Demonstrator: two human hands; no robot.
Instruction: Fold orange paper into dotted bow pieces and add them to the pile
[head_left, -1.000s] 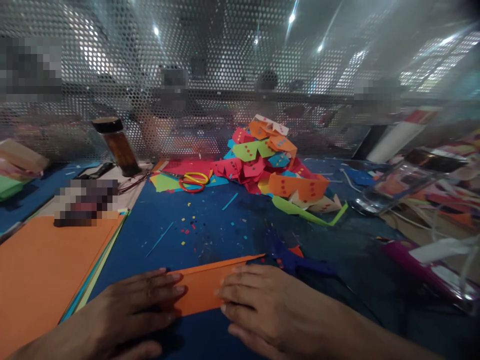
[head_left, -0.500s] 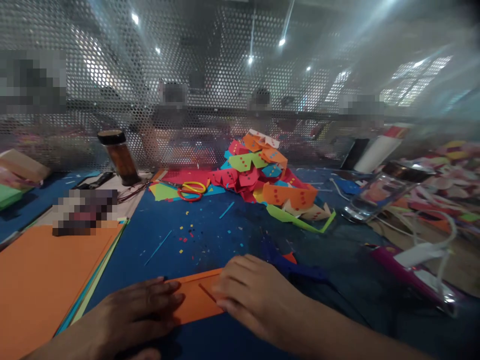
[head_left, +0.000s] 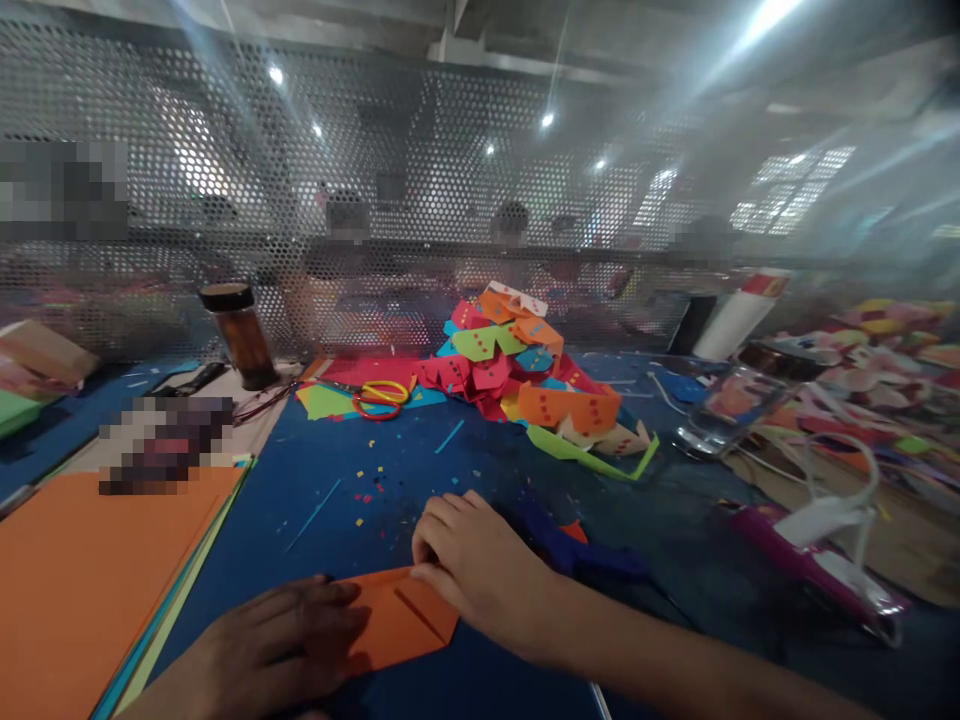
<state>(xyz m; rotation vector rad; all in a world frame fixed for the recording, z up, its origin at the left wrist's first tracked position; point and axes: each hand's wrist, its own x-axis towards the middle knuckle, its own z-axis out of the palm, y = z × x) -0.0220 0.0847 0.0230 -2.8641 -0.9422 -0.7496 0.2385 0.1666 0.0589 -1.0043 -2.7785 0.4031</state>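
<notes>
A folded piece of orange paper (head_left: pixel 397 625) lies on the blue tabletop close to me, with a diagonal flap or slit towards its right end. My left hand (head_left: pixel 266 645) rests flat over the paper's left part, fingers stretched out. At the upper right edge, my right hand (head_left: pixel 480 575) is closed with thumb and fingers on the paper's border; the fingertips are partly hidden. Just beyond the right hand lies a dark blue glue gun (head_left: pixel 577 545), with a red-orange scrap (head_left: pixel 574 530) beside it.
Folded coloured paper pieces (head_left: pixel 525 350) are heaped at the back. Scissors (head_left: pixel 381 395) lie left of them. Orange sheets (head_left: pixel 97 560) are stacked at left, near a brown jar (head_left: pixel 244 340). A clear bottle (head_left: pixel 739 400) and a magenta-and-white device (head_left: pixel 814 555) are at right.
My right hand has shifted left and up to the paper's upper edge, uncovering its right end and corner. My left hand stays on the paper. The camera view has tilted slightly.
</notes>
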